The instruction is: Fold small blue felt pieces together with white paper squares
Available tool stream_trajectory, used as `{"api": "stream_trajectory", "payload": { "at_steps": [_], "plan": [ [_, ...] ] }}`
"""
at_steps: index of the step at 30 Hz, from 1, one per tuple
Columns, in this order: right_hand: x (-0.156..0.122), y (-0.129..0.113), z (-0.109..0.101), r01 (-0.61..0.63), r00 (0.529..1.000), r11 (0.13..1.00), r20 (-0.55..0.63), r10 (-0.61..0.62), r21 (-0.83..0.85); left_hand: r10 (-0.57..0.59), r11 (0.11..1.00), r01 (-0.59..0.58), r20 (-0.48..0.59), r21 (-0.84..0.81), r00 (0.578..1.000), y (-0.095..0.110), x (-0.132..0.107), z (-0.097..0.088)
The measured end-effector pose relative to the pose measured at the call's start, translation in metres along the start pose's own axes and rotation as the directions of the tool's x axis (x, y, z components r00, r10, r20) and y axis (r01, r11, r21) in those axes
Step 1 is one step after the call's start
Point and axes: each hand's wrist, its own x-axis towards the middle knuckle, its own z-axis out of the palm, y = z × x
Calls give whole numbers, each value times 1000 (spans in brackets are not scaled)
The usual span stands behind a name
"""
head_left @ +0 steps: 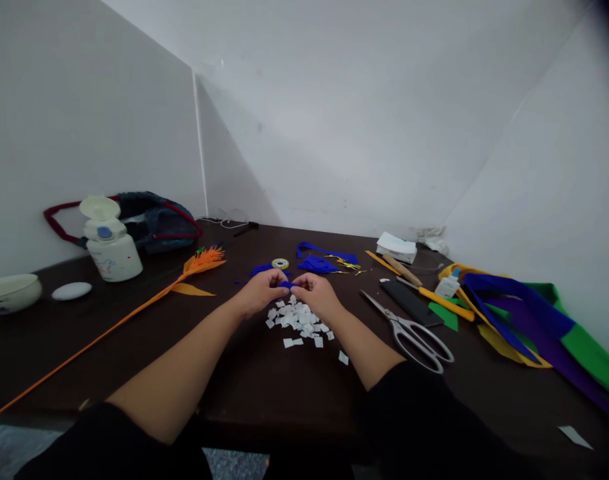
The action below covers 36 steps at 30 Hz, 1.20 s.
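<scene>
My left hand [258,293] and my right hand [318,295] meet above the middle of the table. Both pinch a small blue strip [287,285] that looks like felt or crepe paper, one hand at each end. Just below them lies a loose heap of small white paper squares [299,319]. Behind the fingers are blue shreds [260,270], a round yellow-rimmed disc [280,263] and a larger blue piece [317,265] with yellow bits beside it. A longer blue strip [329,253] curves behind that piece. My fingers partly cover the held strip.
Scissors [409,330], a dark phone-like slab [411,301], a yellow-handled knife [444,303], a glue bottle [448,285] and coloured sheets [524,320] lie right. Leftward are an orange flower stem [129,319], a white bottle [113,250] and a bowl [12,293]. Walls border the table [264,393].
</scene>
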Motion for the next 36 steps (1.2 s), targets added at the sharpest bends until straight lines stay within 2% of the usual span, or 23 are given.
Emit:
{"api": "stream_trajectory", "payload": {
  "at_steps": [5,9,12,15,16,18,21,23,29,31,34,35,36],
  "plan": [
    [-2,-3,-9,-43,999,992,17,42,117,-7,995,9,19,-99,1000,8,-3,4],
    [-2,-5,-15,-53,998,994,27,51,93,-38,996,40,17,-75,999,6,-2,1],
    [0,-5,-16,-4,997,1000,-81,6,23,-49,997,51,-41,54,998,0,0,-1],
    [0,-6,-16,69,966,993,-243,-90,-93,14,969,20,-136,247,991,-3,3,0],
    [0,-8,-15,84,963,988,-245,-114,-131,50,948,7,-170,317,984,-2,4,1],
    [-3,-11,-12,102,976,980,-174,-132,-169,130,896,-15,-229,444,965,2,3,4],
    [-7,-16,-6,105,989,986,-90,-117,-131,231,836,-49,-270,546,935,10,1,11],
    [-8,-17,-3,100,990,992,-93,-107,-80,248,844,-74,-263,532,932,13,-1,14],
    [-8,-16,-6,140,976,990,-163,-142,-24,152,953,-62,-290,297,945,15,-1,17],
    [-8,-18,-9,174,949,982,-254,-186,-68,106,976,-42,-299,214,948,15,-1,17],
    [-12,-24,-13,265,836,934,-426,-347,-241,52,990,-9,-301,141,952,14,-1,17],
    [-13,-27,-14,299,801,904,-434,-412,-306,47,992,-9,-305,126,951,13,-1,17],
    [-15,-29,-14,336,789,873,-400,-466,-355,45,994,-13,-307,105,951,13,-1,18]
  ]
}}
